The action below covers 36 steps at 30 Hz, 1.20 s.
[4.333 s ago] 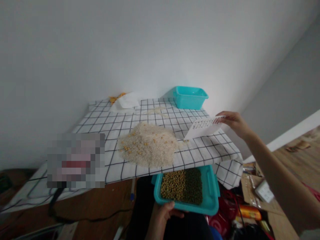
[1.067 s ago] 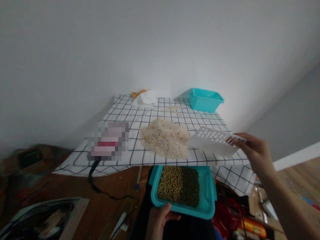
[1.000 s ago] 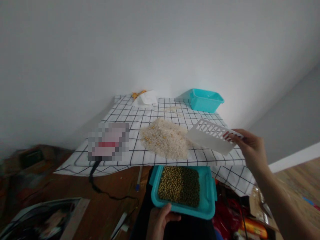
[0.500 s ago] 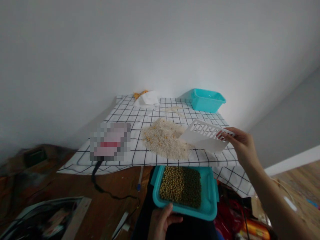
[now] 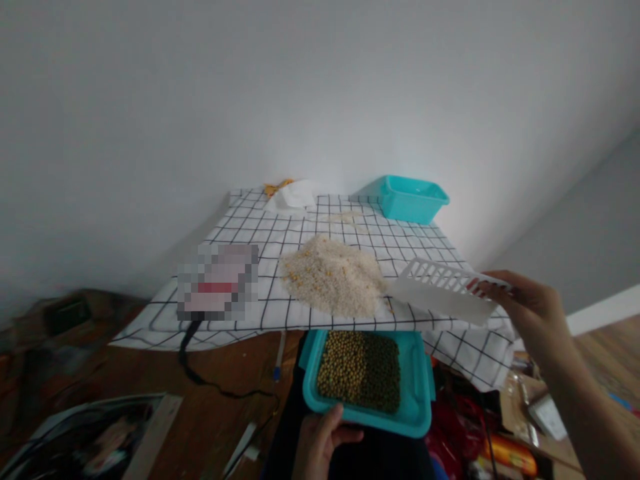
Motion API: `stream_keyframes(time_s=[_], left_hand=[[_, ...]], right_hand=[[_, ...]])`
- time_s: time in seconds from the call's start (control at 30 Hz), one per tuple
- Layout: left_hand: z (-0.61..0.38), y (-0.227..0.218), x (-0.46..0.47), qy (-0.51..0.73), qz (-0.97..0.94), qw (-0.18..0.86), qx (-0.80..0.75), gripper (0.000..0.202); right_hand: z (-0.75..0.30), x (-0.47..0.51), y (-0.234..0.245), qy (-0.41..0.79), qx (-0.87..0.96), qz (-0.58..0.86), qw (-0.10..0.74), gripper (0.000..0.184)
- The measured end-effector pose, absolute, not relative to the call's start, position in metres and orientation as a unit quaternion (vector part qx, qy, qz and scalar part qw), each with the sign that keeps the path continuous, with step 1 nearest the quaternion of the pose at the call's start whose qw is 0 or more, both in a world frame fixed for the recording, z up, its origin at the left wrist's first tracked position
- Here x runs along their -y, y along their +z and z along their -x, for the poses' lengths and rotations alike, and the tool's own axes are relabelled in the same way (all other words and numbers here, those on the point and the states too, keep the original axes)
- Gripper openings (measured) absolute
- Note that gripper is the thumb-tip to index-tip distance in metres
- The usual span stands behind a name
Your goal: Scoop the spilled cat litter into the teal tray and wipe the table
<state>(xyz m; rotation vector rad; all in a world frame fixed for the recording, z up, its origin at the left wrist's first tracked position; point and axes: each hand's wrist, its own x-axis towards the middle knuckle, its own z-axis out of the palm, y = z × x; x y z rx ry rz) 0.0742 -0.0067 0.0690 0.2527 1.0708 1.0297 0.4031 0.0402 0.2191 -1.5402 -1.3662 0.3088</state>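
Observation:
My right hand [image 5: 525, 303] pinches the end of a white plastic piece [image 5: 443, 293] with a row of slots along its upper side. Its far end lies close to the right flank of a pile of pale grains [image 5: 333, 277], which has yellow kernels mixed in. My left hand [image 5: 325, 440] grips the near rim of a teal tray [image 5: 367, 419], thumb on top. Inside the tray, yellowish beans [image 5: 343, 367] fill the left part and dark green beans [image 5: 383, 373] lie beside them; the right strip shows bare plastic.
A white checked cloth [image 5: 250, 223] covers the table. At the back stand a teal bin [image 5: 415, 200] on the right and a crumpled white bag [image 5: 293, 197] on the left. A pixelated object [image 5: 217, 283] with a black cord [image 5: 187, 363] lies at front left.
My right hand has moved right and slightly toward me with the white slotted piece, which has come away from the pile. My left hand and the tray look nearly unchanged.

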Motion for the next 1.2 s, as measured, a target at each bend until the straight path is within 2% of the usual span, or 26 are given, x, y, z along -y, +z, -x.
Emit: stream_keyframes(time_s=[0.13, 0.47, 0.6, 0.93, 1.2], left_hand=[[-0.073, 0.064, 0.007, 0.470, -0.145, 0.721, -0.488, 0.046], [-0.076, 0.069, 0.009, 0.486, -0.155, 0.712, -0.483, 0.049], [-0.074, 0.064, 0.008, 0.476, -0.157, 0.717, -0.485, 0.044], [-0.075, 0.065, 0.008, 0.503, -0.147, 0.691, -0.498, 0.040], [-0.075, 0.068, 0.007, 0.521, -0.136, 0.660, -0.524, 0.035]], right_hand=[[-0.403, -0.029, 0.222, 0.125, 0.592, 0.639, 0.476, 0.027], [-0.402, -0.009, 0.218, 0.110, 0.565, 0.673, 0.464, 0.028], [-0.395, -0.002, 0.225, 0.129, 0.567, 0.659, 0.477, 0.030], [-0.374, -0.043, 0.219, 0.134, 0.535, 0.619, 0.559, 0.018], [-0.368, -0.042, 0.221, 0.186, 0.538, 0.608, 0.554, 0.019]])
